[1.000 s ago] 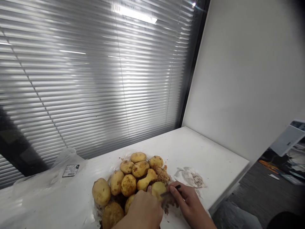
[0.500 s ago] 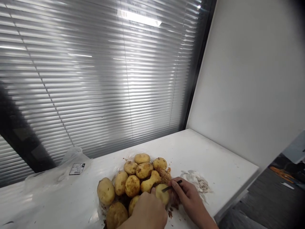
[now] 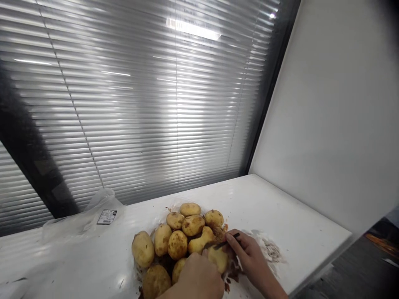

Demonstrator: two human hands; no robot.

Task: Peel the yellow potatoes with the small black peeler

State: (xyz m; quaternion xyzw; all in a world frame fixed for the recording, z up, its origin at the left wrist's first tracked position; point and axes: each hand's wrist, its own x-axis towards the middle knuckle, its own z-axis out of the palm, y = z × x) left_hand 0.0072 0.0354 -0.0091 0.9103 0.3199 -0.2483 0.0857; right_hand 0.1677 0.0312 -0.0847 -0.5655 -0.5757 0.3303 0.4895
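Fingers (image 3: 231,238) both sides — potato (image 3: 218,259) between, tool (image 3: 220,245) across

The left hand (image 3: 201,276) is bare, its back broad and smoothly rounded, its fingers mostly hidden from view. The right hand (image 3: 249,255) is bare too and looks slimmer, with a slender, tapering thumb (image 3: 234,244). Its wrist (image 3: 268,280) is uncovered, the skin plain down to the picture's near edge.

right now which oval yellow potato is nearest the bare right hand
The smooth pale potato under the thin dark tool; the others lie farther from that hand.
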